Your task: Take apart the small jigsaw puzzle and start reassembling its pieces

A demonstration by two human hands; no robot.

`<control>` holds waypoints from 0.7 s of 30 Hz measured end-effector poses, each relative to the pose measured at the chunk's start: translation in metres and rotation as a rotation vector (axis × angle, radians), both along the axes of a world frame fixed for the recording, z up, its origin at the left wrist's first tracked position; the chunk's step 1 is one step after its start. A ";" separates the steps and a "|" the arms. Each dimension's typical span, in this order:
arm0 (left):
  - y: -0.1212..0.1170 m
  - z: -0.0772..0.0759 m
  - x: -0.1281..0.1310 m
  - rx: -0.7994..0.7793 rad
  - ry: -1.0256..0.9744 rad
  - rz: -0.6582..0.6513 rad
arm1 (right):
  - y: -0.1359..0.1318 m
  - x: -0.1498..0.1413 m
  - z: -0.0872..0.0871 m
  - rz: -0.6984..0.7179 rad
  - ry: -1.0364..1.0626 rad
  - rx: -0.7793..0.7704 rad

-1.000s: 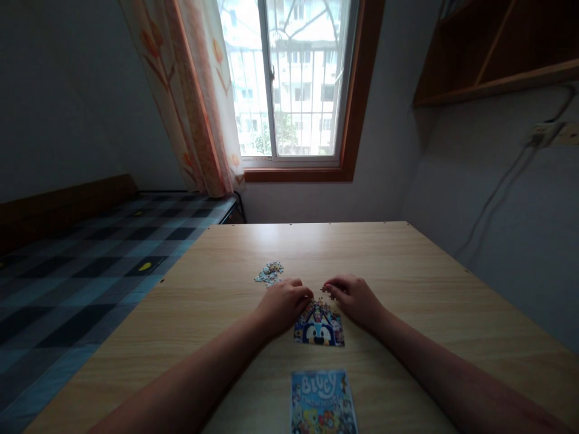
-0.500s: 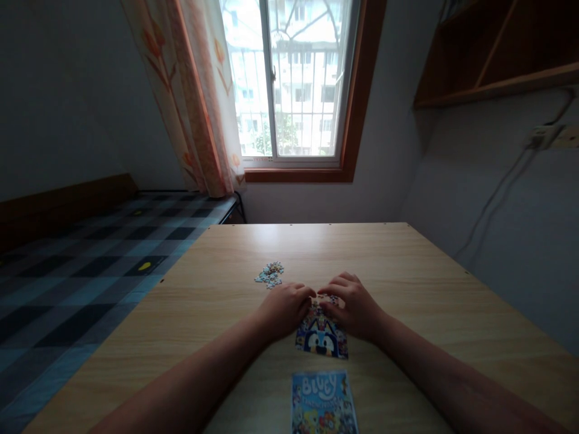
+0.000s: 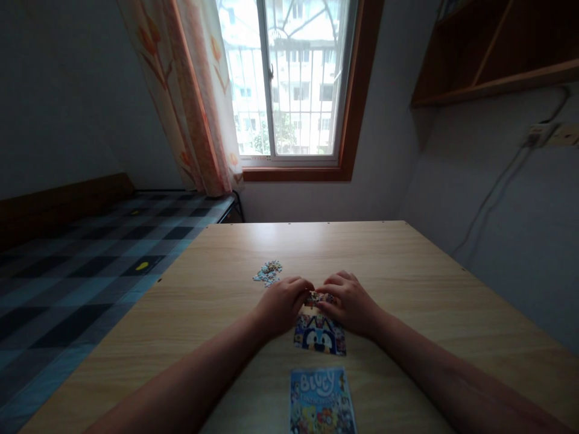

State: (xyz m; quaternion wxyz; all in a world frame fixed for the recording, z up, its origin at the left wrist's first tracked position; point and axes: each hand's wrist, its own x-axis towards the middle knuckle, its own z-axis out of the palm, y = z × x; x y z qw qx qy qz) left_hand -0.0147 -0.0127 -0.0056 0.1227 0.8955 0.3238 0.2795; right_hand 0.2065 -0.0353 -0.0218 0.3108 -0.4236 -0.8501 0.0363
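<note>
A partly assembled jigsaw puzzle [image 3: 319, 335] with a blue cartoon dog lies on the wooden table [image 3: 407, 271]. My left hand [image 3: 283, 301] and my right hand [image 3: 350, 301] meet just above its top edge. Both have curled fingers pinching a short strip of joined puzzle pieces [image 3: 318, 297] between them. A small heap of loose pieces [image 3: 268, 272] lies a little left of my left hand. The printed reference picture [image 3: 321, 402] lies near the table's front edge, below the puzzle.
A bed with a checked blue cover [image 3: 90, 259] stands left of the table. Behind the table are a window [image 3: 289, 78] and an orange curtain [image 3: 190, 96]. A wooden shelf [image 3: 488, 54] hangs at upper right, with a cable and socket [image 3: 538, 135] on the right wall.
My hands have come together from being slightly apart. The right hand moved left with its pieces, and both now hold a strip above the puzzle's top edge.
</note>
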 end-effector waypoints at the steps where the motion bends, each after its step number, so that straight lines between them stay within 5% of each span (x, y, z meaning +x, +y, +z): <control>1: -0.001 0.000 0.000 0.000 -0.013 -0.005 | 0.000 0.000 -0.001 0.005 0.005 0.006; 10: -0.005 0.004 0.001 -0.072 -0.051 0.014 | 0.000 -0.002 -0.001 0.109 0.056 0.045; 21: -0.002 0.003 0.002 -0.065 -0.054 0.021 | 0.000 -0.002 0.000 0.001 0.102 0.043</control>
